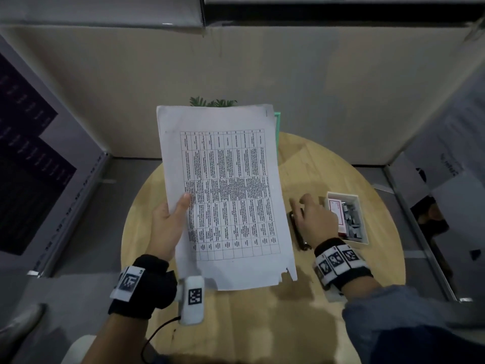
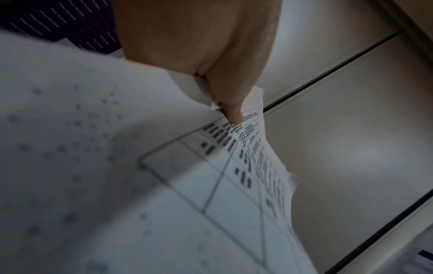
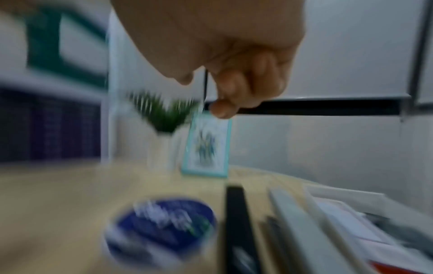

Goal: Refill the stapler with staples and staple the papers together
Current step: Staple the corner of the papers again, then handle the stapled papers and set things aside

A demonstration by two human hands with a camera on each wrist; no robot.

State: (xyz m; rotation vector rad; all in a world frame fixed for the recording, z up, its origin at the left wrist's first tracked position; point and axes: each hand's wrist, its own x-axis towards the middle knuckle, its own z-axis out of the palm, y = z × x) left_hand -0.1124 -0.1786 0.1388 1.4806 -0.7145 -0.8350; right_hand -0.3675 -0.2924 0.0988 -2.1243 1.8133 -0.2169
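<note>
Right hand [image 1: 313, 219] hangs just over the long black metal stapler [image 1: 298, 229] on the round wooden table [image 1: 262, 319], fingers curled, though I cannot tell if it grips yet. That stapler points away from the person, between the white printed papers [image 1: 225, 195] and the white box of staples [image 1: 349, 216]. Left hand [image 1: 168, 229] pinches the papers' edge, holding them up.

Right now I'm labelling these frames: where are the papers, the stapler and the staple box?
papers [image 1: 225, 190], head view, middle of printed table.
stapler [image 1: 299, 235], head view, black body.
staple box [image 1: 363, 222], head view, right white rim.
</note>
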